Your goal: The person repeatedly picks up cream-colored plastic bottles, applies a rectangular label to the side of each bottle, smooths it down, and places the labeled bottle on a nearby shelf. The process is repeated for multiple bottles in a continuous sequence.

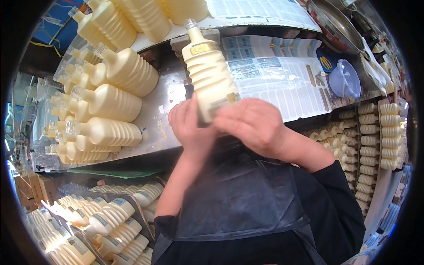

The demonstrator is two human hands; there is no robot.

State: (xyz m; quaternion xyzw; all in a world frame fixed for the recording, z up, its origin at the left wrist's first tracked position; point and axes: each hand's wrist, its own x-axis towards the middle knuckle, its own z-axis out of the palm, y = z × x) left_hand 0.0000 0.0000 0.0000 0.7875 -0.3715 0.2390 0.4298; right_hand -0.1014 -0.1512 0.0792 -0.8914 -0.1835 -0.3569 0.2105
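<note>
A cream ribbed bottle (207, 75) with a clear threaded neck stands tilted at the near edge of the worktop. One gold label (204, 48) sits on its shoulder, and a smaller gold patch (232, 97) shows low on its side. My left hand (187, 121) grips the bottle's lower left side, thumb up along it. Bent fingers of my right hand (254, 121) are closed against the lower right side, slightly blurred; whatever they pinch is hidden. To the right lies a sheet of labels (274, 75), with a few gold strips (311, 75) left on its right part.
Several cream bottles (115, 104) lie stacked at the left of the metal worktop (161, 128). More bottles (143, 20) stand on the raised shelf behind. A lilac bucket (346, 79) sits at the right. Racks of bottles (112, 216) fill the lower left and right.
</note>
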